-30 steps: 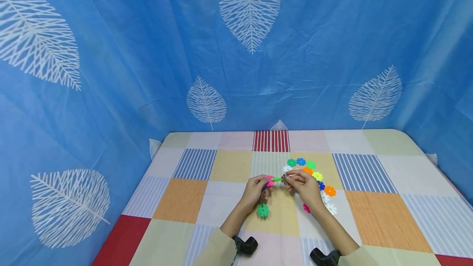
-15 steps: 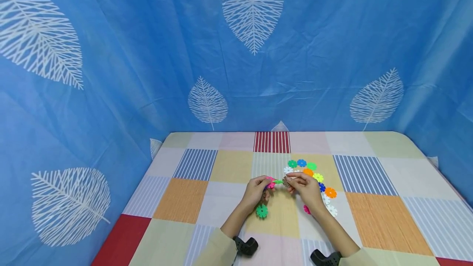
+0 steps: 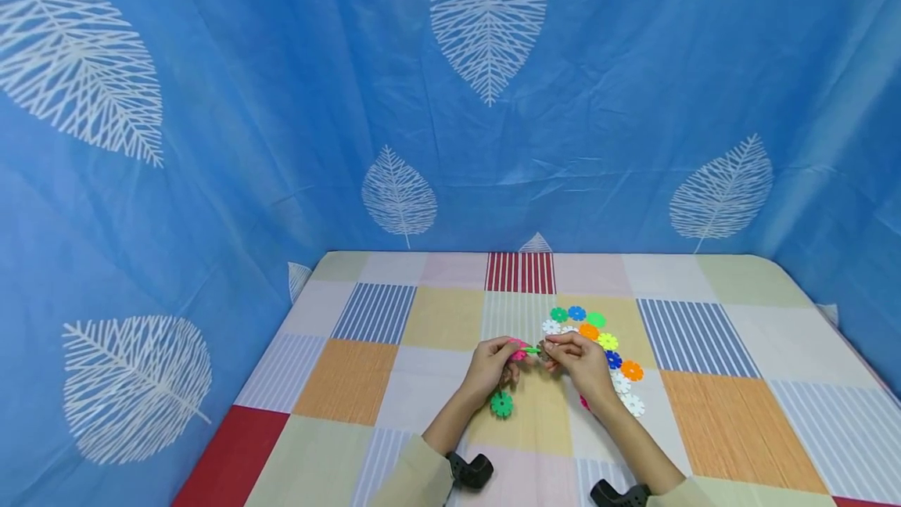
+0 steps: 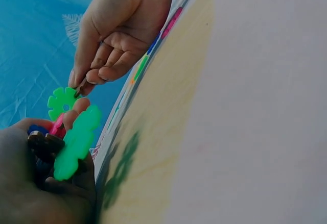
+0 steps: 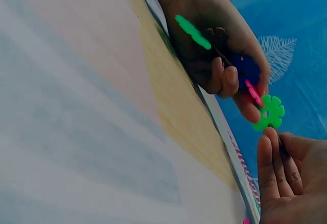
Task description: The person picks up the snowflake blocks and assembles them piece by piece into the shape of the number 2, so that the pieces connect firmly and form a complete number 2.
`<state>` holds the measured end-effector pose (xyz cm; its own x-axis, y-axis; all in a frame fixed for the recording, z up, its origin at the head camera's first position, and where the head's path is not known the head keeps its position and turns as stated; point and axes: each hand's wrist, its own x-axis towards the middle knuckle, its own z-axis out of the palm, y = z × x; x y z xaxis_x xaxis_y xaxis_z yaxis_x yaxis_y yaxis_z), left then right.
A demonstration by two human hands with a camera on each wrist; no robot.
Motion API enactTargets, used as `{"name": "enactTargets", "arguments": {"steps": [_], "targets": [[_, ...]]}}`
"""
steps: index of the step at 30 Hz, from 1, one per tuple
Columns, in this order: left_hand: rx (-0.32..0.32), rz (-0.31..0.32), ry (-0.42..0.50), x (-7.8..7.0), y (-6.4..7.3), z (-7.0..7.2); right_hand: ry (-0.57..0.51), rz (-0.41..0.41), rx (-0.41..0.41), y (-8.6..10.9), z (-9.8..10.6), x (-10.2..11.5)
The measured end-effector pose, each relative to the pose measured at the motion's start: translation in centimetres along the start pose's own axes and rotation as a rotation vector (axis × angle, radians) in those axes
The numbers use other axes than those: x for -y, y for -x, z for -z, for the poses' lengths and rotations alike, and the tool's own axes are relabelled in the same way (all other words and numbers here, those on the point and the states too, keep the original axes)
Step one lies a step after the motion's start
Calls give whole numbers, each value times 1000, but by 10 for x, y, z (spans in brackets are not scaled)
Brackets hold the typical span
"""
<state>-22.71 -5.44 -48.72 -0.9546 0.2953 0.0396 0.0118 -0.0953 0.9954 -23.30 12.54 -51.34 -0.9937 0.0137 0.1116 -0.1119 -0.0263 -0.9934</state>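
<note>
My left hand [image 3: 486,368] grips a chain of interlocking plastic snowflake discs. The chain includes a pink disc [image 3: 518,350], a dark blue disc [image 5: 246,70], a dark brown one partly hidden in the palm, and a green disc [image 3: 502,404] hanging at the lower end. At its far end stands a light green disc [image 5: 273,113], joined to the pink one. Between thumb and fingertips, my right hand [image 3: 584,366] pinches a brown disc [image 3: 542,350] edge-on against the light green disc's rim. Both hands are raised over the table.
Several loose snowflake discs lie around and beyond the right hand, among them a yellow disc [image 3: 608,342], an orange disc [image 3: 632,370] and a white disc [image 3: 633,404]. A patchwork cloth [image 3: 338,444] covers the table. Blue leaf-print curtains [image 3: 317,100] hang behind and at the sides.
Both hands keep nearly the same place and hold. The light green disc and the brown disc sit slightly closer together, and the head view has shifted a little.
</note>
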Motion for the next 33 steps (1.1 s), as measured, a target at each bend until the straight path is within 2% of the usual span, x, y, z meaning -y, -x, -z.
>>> {"name": "enactTargets", "arguments": {"steps": [8,16,22,26,29,33], "targets": [[-25,5,40,1,1,-1,-55,-13,-52,3,-9,0],[-42,-26,56,2,2,-2,-121,-15,-108,5,-16,-1],[-30,-25,26,2,1,-2,-128,-20,-133,7,-20,1],[-31,-19,21,2,1,-1,-74,-23,-121,6,-19,3],[-34,18,49,13,-6,0,-7,-2,-73,4,-14,7],[24,68,86,25,-13,3,116,65,-6,0,-6,10]]}}
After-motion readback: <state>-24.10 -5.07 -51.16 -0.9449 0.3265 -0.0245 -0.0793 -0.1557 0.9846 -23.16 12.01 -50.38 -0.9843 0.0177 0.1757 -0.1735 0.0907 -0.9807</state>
